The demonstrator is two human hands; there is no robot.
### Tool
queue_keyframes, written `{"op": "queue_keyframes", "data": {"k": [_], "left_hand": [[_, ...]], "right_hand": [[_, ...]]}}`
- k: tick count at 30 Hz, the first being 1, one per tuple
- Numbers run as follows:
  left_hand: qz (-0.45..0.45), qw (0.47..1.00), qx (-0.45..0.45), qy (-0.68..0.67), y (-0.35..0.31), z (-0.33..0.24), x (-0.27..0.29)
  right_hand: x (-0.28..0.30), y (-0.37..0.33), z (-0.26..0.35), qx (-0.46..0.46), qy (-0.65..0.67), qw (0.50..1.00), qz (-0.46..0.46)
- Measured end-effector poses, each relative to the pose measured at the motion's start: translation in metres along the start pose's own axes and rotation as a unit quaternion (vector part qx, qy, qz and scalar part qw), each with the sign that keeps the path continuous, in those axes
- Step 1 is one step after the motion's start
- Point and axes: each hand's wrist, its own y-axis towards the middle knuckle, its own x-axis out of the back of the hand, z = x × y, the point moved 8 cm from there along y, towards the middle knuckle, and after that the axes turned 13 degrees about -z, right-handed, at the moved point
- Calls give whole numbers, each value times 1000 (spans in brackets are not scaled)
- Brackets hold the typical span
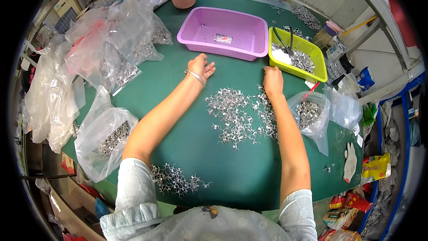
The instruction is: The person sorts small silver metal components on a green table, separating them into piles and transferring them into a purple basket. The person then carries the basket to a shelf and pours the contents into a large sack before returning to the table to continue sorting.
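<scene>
Left hand (202, 68): loosely open.
Right hand (273, 79): curled, I can't tell on what; I'd skirt green basket (292, 68) gently.

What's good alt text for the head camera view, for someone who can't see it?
A person's bare left hand is near a purple rectangular plastic basket, the bare right hand beside a yellow-green plastic basket. Small silvery metal pieces lie in loose piles on a dark green tabletop, with clear plastic bags of metal pieces on both sides.
</scene>
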Motion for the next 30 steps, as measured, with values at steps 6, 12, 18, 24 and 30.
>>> {"op": "queue_keyframes", "data": {"k": [6, 12, 18, 24, 30], "left_hand": [[42, 999, 11, 23, -46, 6, 5], [86, 995, 28, 30, -81, 12, 28], [121, 990, 61, 42, -130, 32, 52], [264, 960, 73, 64, -191, 57, 65], [298, 953, 56, 19, -252, 64, 107]], "right_hand": [[-12, 1, -1, 57, 11, 998, -36], [-13, 5, -2, 21, 64, 998, -17], [3, -5, -10, -68, 190, 978, -44], [81, -57, 72, -294, 647, 699, 78], [179, -119, 144, -41, 596, 797, 89]]}}
